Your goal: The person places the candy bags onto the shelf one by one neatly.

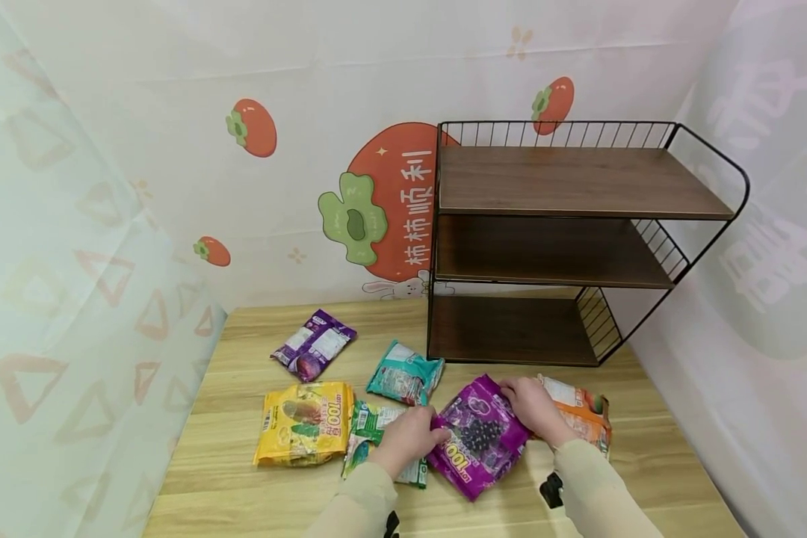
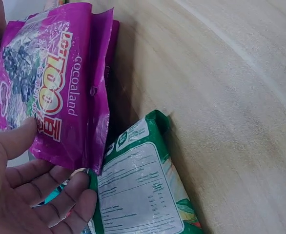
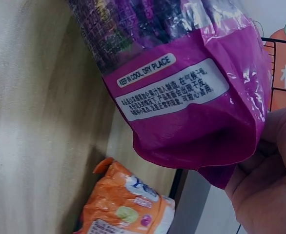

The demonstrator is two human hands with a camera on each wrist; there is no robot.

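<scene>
A purple candy bag (image 1: pixel 479 437) with dark grapes printed on it is held between both hands, tilted over the table. My left hand (image 1: pixel 409 436) grips its left edge; in the left wrist view the thumb (image 2: pixel 16 139) lies on the front and the fingers reach beneath. At the upper right corner my right hand (image 1: pixel 533 406) pinches the bag, its fingertips partly hidden behind the purple film in the right wrist view. Under the left hand lies a green bag (image 2: pixel 143 180) with a white label. An orange bag (image 1: pixel 581 415) lies beside the right hand.
A yellow bag (image 1: pixel 305 424) lies at the left, with a dark purple bag (image 1: pixel 314 344) behind it. One teal bag (image 1: pixel 406 373) lies near the front left corner of a three-tier shelf (image 1: pixel 511 329) with a black wire frame. White printed cloth (image 1: pixel 296 75) hangs behind the table.
</scene>
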